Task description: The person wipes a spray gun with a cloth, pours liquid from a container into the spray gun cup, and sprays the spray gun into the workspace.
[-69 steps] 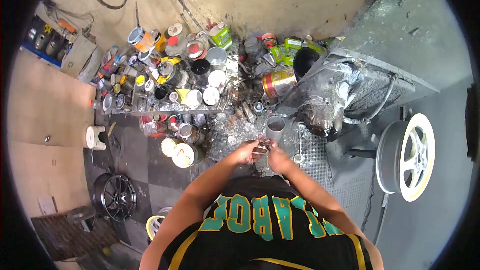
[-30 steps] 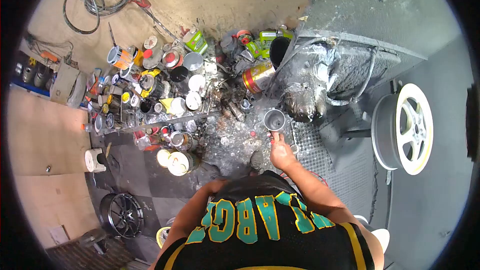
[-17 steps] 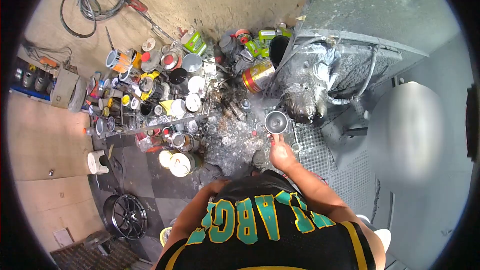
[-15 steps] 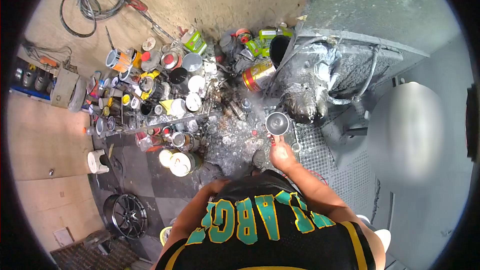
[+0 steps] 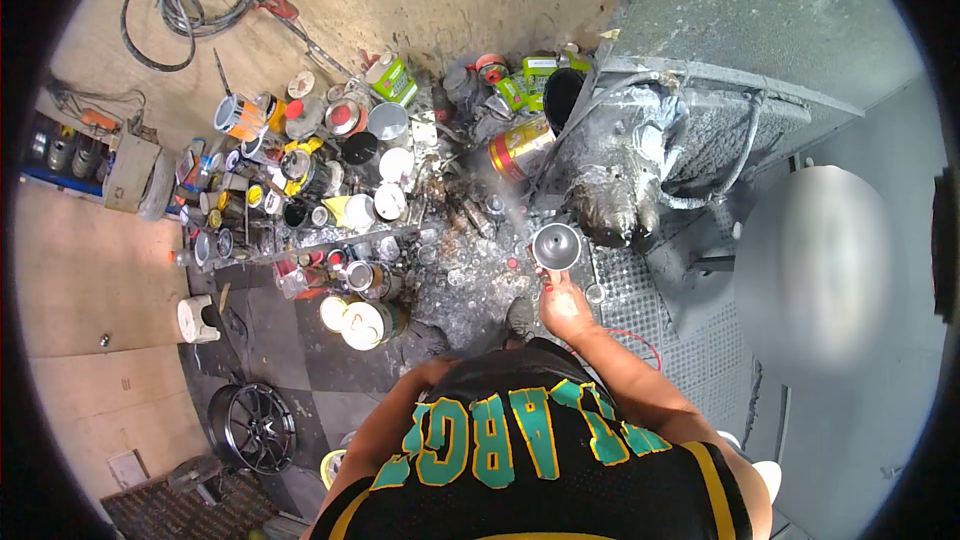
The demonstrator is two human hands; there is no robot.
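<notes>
My right hand (image 5: 566, 310) is wrapped round a spray gun with a round grey cup (image 5: 556, 246) on top, held out in front of me. The cup is open upward, and its grey inside narrows to a small centre. Pale mist drifts from its far left side toward the littered floor. The gun's body is mostly hidden under the cup and hand. My left hand (image 5: 436, 371) rests against the front of my waist, its fingers hidden. A red hose (image 5: 640, 342) curves beside my right forearm.
A bench crowded with paint cans (image 5: 345, 118) stands ahead left, with white buckets (image 5: 367, 326) below it. A paint-crusted wrapped bundle (image 5: 615, 175) hangs ahead right above grated flooring (image 5: 640, 285). A black wheel (image 5: 260, 428) lies at left, near a white stool (image 5: 198, 320).
The view shifts slightly. My right hand keeps its hold on the spray gun, with mist in both frames. The cup's inside looks lighter, its centre plainer; more of the red hose shows.
</notes>
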